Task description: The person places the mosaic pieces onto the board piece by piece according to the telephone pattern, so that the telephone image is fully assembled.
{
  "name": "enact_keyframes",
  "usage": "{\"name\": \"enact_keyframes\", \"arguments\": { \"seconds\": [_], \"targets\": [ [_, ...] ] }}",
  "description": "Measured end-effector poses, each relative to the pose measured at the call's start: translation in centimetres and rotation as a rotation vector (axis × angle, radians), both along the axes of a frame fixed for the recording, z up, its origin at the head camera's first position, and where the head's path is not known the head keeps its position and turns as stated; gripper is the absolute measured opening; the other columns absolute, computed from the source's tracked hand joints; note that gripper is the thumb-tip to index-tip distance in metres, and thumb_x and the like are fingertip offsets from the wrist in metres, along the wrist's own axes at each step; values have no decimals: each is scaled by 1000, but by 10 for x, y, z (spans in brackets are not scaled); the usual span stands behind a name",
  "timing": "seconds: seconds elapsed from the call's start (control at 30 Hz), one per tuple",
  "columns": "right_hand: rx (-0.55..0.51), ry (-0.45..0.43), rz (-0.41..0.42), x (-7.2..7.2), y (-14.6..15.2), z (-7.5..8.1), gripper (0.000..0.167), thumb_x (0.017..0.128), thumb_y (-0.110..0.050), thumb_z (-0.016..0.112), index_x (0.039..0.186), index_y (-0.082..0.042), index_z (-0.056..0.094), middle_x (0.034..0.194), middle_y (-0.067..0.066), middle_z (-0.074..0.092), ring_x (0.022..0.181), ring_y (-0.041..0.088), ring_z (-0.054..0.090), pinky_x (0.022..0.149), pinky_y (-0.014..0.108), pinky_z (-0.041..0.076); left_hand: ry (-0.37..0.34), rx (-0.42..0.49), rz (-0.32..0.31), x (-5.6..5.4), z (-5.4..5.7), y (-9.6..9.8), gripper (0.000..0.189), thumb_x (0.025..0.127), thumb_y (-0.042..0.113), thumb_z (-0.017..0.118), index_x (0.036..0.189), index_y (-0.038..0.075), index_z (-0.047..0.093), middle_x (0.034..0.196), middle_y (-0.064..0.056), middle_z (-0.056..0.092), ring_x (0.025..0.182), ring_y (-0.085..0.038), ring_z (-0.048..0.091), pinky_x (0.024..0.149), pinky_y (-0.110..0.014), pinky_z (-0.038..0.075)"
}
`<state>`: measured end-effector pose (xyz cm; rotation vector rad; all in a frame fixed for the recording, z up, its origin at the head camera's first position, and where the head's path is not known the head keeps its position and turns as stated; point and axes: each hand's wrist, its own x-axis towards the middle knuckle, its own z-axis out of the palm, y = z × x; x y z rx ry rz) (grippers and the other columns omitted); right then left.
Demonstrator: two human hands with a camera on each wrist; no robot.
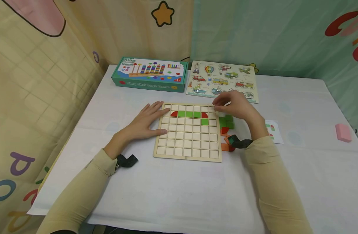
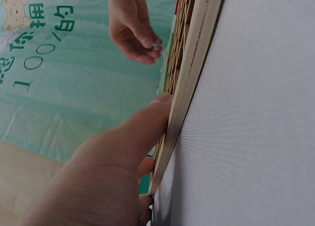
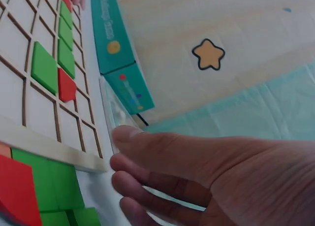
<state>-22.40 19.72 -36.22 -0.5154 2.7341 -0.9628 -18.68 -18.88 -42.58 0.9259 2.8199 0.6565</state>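
A wooden grid board [image 1: 187,143] lies on the table between my hands. Across one of its upper rows run green square tiles [image 1: 189,114] with a red rounded tile [image 1: 174,113] at the left end and another red tile [image 1: 204,115] at the right. One more green tile [image 1: 204,122] sits just below the right red one. My left hand [image 1: 144,122] rests on the board's left edge, thumb and fingers spread. Over the upper right corner hovers my right hand [image 1: 236,104], its fingers loosely bent; in the right wrist view nothing shows between thumb and fingers.
Loose green tiles [image 1: 223,122] and orange tiles [image 1: 224,147] lie along the board's right side, partly under the right wrist. A printed card [image 1: 276,133] is farther right, then a pink block [image 1: 343,132]. Behind stand a ring game box [image 1: 149,85] and a picture puzzle [image 1: 205,78].
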Motion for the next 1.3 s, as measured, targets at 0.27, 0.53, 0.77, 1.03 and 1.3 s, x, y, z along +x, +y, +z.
{"name": "enact_keyframes", "arguments": {
  "seconds": [0.27, 0.53, 0.77, 1.03, 1.3],
  "targets": [
    [105, -177, 1, -1, 38, 5, 34, 88, -20, 88, 115, -2, 76, 106, 12, 77, 95, 24, 68, 82, 29, 53, -9, 3, -2, 1, 3, 0, 88, 93, 55, 73, 166, 24, 36, 177, -10, 16, 166, -29, 7, 134, -52, 0],
    [108, -241, 9, -1, 43, 4, 29, 84, -13, 90, 106, 0, 76, 96, 12, 75, 88, 24, 66, 77, 29, 52, 3, 10, -4, 0, 2, -2, 88, 93, 54, 73, 166, 24, 36, 177, -10, 16, 166, -29, 7, 134, -52, 0],
    [103, -239, 10, -1, 45, 2, 26, 87, -15, 88, 104, -2, 74, 96, 9, 73, 88, 23, 64, 78, 30, 52, 3, 12, -12, 0, 1, -1, 87, 93, 54, 73, 166, 24, 35, 177, -10, 16, 166, -29, 7, 134, -51, 0],
    [-60, -176, -159, 2, 45, 10, 26, 97, -21, 79, 113, -1, 73, 99, 6, 73, 90, 20, 63, 79, 28, 53, -6, 8, -7, 0, 1, 0, 88, 93, 54, 74, 166, 24, 36, 177, -10, 16, 166, -28, 6, 134, -51, -1],
    [-171, -61, -130, 6, -15, 0, 15, 99, -16, 75, 107, -3, 75, 102, 14, 74, 92, 24, 67, 83, 35, 55, -1, 4, -5, -1, -1, -1, 87, 93, 55, 73, 166, 25, 35, 178, -10, 16, 166, -28, 6, 134, -51, 0]
  ]
}}
